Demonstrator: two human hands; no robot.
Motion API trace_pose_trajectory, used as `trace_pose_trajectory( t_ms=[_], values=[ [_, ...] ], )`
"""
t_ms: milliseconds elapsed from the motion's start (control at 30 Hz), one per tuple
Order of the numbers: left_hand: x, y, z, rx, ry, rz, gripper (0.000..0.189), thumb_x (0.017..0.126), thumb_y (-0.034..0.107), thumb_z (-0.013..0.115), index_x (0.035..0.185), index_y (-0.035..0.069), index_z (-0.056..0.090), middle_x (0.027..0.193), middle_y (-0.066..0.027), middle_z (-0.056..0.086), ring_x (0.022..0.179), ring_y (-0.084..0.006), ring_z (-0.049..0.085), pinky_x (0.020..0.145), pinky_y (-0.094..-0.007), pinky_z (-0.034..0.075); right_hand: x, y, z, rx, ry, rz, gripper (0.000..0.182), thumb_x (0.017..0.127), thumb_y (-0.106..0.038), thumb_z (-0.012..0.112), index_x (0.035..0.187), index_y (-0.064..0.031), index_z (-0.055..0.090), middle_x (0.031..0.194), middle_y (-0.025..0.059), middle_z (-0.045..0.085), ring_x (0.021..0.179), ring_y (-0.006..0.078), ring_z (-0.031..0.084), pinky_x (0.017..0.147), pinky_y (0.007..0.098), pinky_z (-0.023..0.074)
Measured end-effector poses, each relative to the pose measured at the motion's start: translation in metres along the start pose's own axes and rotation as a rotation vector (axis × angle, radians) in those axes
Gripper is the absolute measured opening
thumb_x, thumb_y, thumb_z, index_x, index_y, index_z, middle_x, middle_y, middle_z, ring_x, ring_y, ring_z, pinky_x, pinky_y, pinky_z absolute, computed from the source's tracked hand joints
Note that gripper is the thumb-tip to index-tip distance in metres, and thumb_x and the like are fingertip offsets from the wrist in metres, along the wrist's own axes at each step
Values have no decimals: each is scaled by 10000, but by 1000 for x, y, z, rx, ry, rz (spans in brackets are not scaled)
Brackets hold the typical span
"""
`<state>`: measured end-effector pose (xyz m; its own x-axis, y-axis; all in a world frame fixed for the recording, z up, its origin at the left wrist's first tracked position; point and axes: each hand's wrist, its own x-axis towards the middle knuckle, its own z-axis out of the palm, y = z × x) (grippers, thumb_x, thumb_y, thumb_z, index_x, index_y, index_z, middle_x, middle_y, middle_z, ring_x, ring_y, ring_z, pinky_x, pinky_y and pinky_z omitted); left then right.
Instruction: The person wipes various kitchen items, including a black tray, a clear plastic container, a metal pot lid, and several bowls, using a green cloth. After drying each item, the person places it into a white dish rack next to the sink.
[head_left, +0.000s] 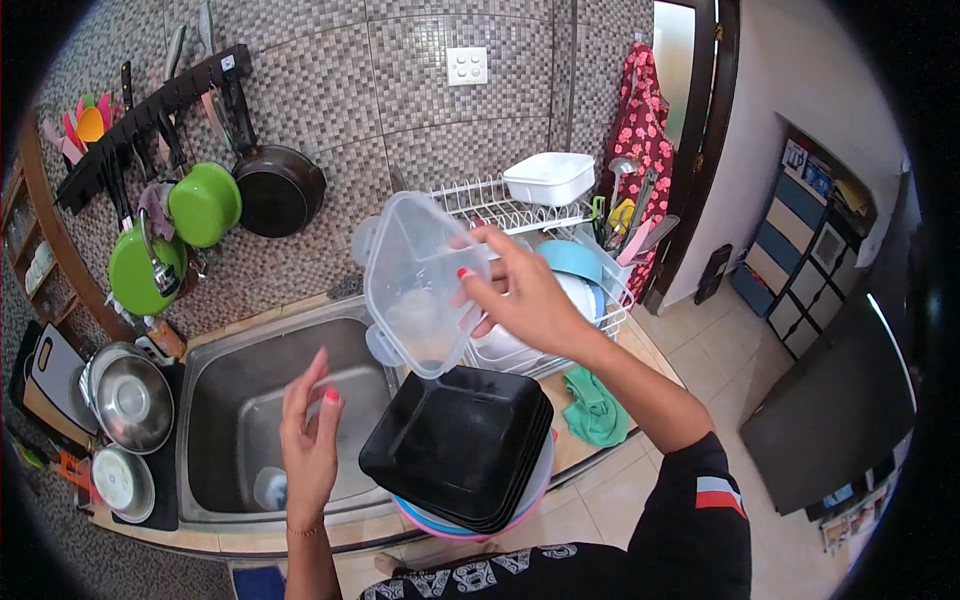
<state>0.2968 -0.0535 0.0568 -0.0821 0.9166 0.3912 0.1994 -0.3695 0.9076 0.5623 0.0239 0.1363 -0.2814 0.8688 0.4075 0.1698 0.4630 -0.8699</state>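
My right hand (525, 292) grips the edge of a clear plastic container (420, 292) with side flaps, tilted above the counter between the sink and the dish rack. My left hand (311, 435) hovers over the steel sink (292, 352) with fingers apart and nothing in it. Just below the container, a stack of black square plates (457, 442) rests on round plates or lids with blue and pink rims (427, 529). Behind my right hand stands the white wire dish rack (555, 367), holding a light blue bowl (570, 259) and other dishes.
A green cloth (596, 409) lies on the counter's right end. A white container (550, 178) sits on the rack's upper tier. Metal bowls (133, 405) stand left of the sink. The faucet (161, 270) reaches over from the wall side, near hanging green pots (205, 204) and a dark pan (277, 191).
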Motion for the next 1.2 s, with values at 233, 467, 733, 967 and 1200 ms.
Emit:
trace_pose_trajectory(
  t_ms=[233, 467, 733, 967, 1200],
  values=[
    [11, 51, 12, -919, -105, -251, 622, 1004, 451, 413, 1447, 25, 313, 1359, -180, 490, 1226, -308, 523, 970, -446, 496, -47, -8, 61, -660, -187, -456, 467, 913, -194, 580, 1360, -134, 460, 981, 160, 665, 740, 279, 668, 567, 365, 549],
    [-8, 52, 19, -704, 172, -150, 623, 952, 144, 486, 1498, 82, 193, 1368, -253, 439, 1184, -391, 535, 943, -503, 511, -49, 13, 41, -338, -447, -508, 507, 921, -332, 591, 1361, -104, 480, 1136, 162, 615, 1025, 310, 615, 840, 393, 522],
    [-23, 35, -22, -661, 222, -146, 664, 905, 150, 486, 1501, 78, 202, 1380, -281, 428, 1179, -412, 541, 883, -507, 545, -85, 65, -19, -785, -239, 111, 409, 861, -307, 676, 1126, -15, 568, 1062, 191, 600, 1016, 355, 588, 902, 429, 462],
    [-34, 24, -30, -645, 205, -232, 678, 882, 175, 498, 1494, 71, 225, 1346, -280, 465, 1115, -402, 587, 813, -481, 582, -80, 85, -15, -842, -333, 277, 449, 784, -325, 746, 1064, -13, 585, 1060, 188, 615, 1040, 368, 583, 865, 441, 468],
    [-43, 20, -44, -577, 249, -257, 681, 868, 190, 507, 1487, 67, 251, 1323, -280, 490, 1100, -389, 600, 804, -470, 587, -54, 73, -15, -917, -515, 424, 493, 766, -342, 768, 1067, 3, 587, 1059, 197, 633, 1032, 367, 596, 846, 438, 476]
  ],
)
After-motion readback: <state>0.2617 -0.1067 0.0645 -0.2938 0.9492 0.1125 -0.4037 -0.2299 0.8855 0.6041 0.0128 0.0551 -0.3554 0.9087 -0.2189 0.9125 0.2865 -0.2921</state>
